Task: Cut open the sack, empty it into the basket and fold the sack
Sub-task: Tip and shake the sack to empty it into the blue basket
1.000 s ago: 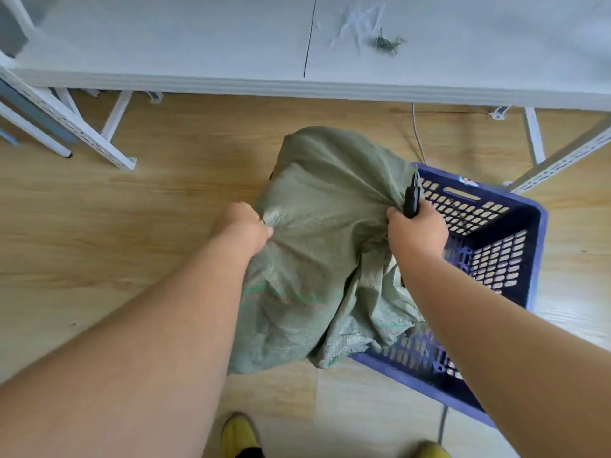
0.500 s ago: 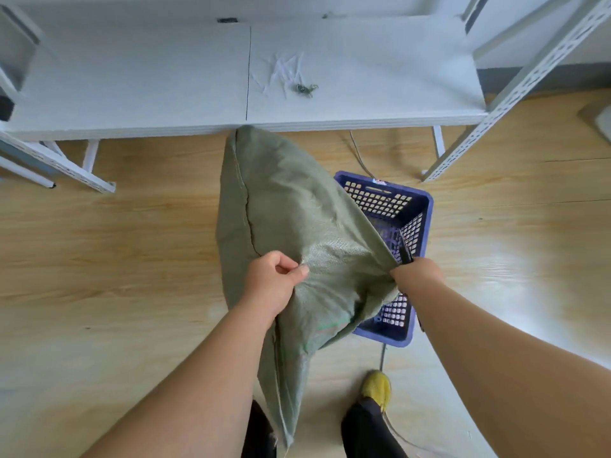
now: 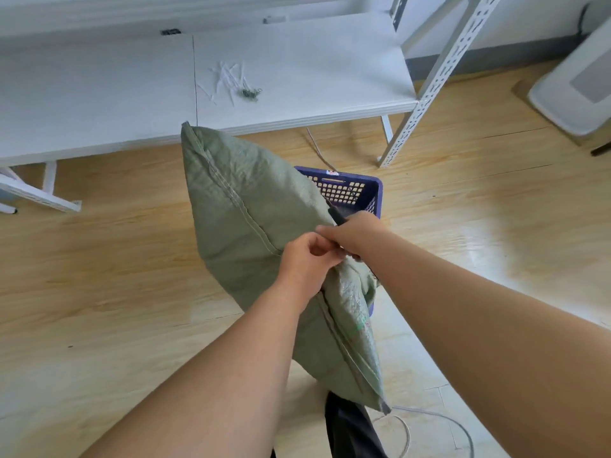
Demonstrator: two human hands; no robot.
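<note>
A green woven sack [image 3: 251, 219] hangs in the air in front of me, flat and slack, its stitched seam running diagonally across it. My left hand [image 3: 305, 264] grips the sack's fabric near the middle of that seam. My right hand [image 3: 355, 234] is right beside it, curled round a black-handled cutting tool [image 3: 336, 217] and also touching the sack. A blue plastic basket [image 3: 367, 190] stands on the floor behind the sack; the sack hides most of it and what is inside cannot be made out.
A low white table [image 3: 297, 71] stands beyond the basket with cut white strings and a dark tie [image 3: 246, 91] on it. A perforated white shelf post [image 3: 433, 81] rises to the right. A cable [image 3: 429, 421] lies on the wooden floor by my feet.
The sack has been lifted higher off the basket and hangs flatter. My two hands have come together at the seam, and my view has risen and pulled back.
</note>
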